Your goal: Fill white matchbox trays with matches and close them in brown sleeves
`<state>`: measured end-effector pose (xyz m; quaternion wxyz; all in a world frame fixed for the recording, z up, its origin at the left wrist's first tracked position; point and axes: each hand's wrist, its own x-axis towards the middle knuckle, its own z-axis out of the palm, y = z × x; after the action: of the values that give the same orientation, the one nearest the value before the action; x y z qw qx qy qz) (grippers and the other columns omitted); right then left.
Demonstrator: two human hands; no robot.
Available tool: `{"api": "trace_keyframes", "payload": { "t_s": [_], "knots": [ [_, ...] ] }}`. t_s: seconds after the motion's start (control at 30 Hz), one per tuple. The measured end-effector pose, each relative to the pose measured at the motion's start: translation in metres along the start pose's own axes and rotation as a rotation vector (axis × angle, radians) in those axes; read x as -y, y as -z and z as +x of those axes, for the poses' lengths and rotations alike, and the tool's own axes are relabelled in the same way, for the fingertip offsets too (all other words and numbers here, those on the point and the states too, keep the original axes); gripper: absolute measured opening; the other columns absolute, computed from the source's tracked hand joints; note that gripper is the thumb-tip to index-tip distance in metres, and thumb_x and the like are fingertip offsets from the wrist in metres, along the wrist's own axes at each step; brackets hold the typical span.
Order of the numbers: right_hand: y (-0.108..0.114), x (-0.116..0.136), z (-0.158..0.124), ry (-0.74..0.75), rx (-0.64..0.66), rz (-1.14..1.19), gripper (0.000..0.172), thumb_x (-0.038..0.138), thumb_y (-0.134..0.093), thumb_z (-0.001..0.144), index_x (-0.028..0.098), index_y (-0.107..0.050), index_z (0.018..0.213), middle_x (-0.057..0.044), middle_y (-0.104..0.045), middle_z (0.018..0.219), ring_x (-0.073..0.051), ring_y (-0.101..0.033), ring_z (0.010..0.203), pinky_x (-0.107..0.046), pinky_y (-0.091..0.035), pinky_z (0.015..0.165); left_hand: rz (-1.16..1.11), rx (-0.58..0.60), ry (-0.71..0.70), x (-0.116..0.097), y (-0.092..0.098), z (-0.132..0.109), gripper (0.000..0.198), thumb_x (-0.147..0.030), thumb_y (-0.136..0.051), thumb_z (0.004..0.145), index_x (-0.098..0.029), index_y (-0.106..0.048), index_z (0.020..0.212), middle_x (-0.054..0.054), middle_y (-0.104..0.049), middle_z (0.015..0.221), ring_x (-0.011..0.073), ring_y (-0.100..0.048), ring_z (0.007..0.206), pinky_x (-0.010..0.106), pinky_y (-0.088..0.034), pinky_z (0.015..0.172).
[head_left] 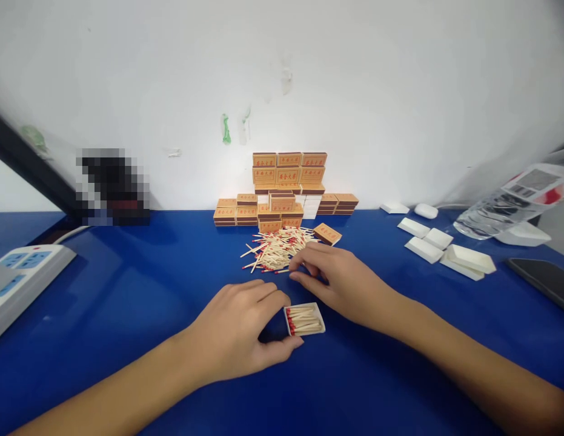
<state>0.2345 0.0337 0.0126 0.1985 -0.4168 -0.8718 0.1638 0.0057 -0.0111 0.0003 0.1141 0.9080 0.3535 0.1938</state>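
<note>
A white matchbox tray (322, 326) partly filled with red-tipped matches lies on the blue table in front of me. My left hand (249, 330) grips the tray's left end, with the thumb at its near side and the fingers at the far side. Beyond it is a loose heap of matches (279, 249), their red heads pointing various ways. My right hand (338, 275) is at the near right edge of the heap, thumb and index finger pinched at the end of one match (282, 272). Just behind this hand lies a closed matchbox (328, 234).
Stacked matchboxes (288, 175) stand against the wall behind the heap. Several empty white trays (424, 249) lie to the right, near a plastic bottle (500, 203) and a dark phone (543, 281). A white power strip (45, 266) is at the left.
</note>
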Motion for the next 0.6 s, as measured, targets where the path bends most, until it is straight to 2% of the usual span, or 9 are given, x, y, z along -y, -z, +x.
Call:
{"api": "trace_keyframes", "payload": {
  "t_s": [0.13, 0.3, 0.4, 0.47, 0.6],
  "knots": [
    [-0.006, -0.011, 0.011, 0.001, 0.045, -0.035, 0.01, 0.012, -0.063, 0.1, 0.017, -0.064, 0.092, -0.002, -0.061, 0.088, -0.016, -0.055, 0.077, -0.028, -0.039, 0.07, -0.001, -0.013, -0.005, 0.001, 0.0, 0.0, 0.022, -0.038, -0.075, 0.092, -0.018, -0.07, 0.1, 0.0, -0.066, 0.081, 0.0178, -0.062, 0.07, 0.032, -0.045, 0.062],
    [0.008, -0.004, -0.008, 0.003, 0.08, 0.063, 0.012, 0.021, -0.057, 0.105, 0.02, -0.062, 0.093, -0.002, -0.063, 0.088, -0.016, -0.056, 0.075, -0.028, -0.041, 0.069, 0.065, -0.07, 0.095, 0.007, 0.002, 0.003, 0.022, -0.04, -0.073, 0.093, -0.019, -0.07, 0.098, -0.001, -0.064, 0.076, 0.0169, -0.06, 0.066, 0.031, -0.044, 0.062],
    [0.014, 0.005, -0.016, 0.019, 0.113, 0.103, 0.015, 0.024, -0.056, 0.106, 0.021, -0.062, 0.092, -0.001, -0.065, 0.088, -0.015, -0.058, 0.075, -0.028, -0.042, 0.068, 0.057, -0.079, 0.107, 0.009, 0.003, 0.004, 0.022, -0.04, -0.074, 0.092, -0.019, -0.069, 0.096, -0.001, -0.063, 0.074, 0.0169, -0.06, 0.065, 0.031, -0.044, 0.061],
    [0.015, 0.005, -0.017, 0.029, 0.074, 0.056, 0.016, 0.024, -0.055, 0.106, 0.021, -0.063, 0.092, -0.002, -0.066, 0.089, -0.015, -0.058, 0.076, -0.028, -0.042, 0.069, 0.046, -0.081, 0.084, 0.009, 0.003, 0.004, 0.02, -0.039, -0.074, 0.092, -0.019, -0.068, 0.095, -0.001, -0.063, 0.075, 0.0168, -0.06, 0.065, 0.031, -0.044, 0.061],
    [0.018, -0.014, -0.012, -0.057, -0.116, -0.095, 0.018, 0.028, -0.056, 0.104, 0.02, -0.066, 0.091, -0.003, -0.064, 0.082, -0.016, -0.056, 0.069, -0.03, -0.039, 0.064, 0.017, -0.078, -0.012, 0.004, 0.001, 0.001, 0.02, -0.037, -0.073, 0.093, -0.02, -0.068, 0.099, -0.001, -0.064, 0.078, 0.0169, -0.06, 0.067, 0.032, -0.045, 0.061]
  ]
}}
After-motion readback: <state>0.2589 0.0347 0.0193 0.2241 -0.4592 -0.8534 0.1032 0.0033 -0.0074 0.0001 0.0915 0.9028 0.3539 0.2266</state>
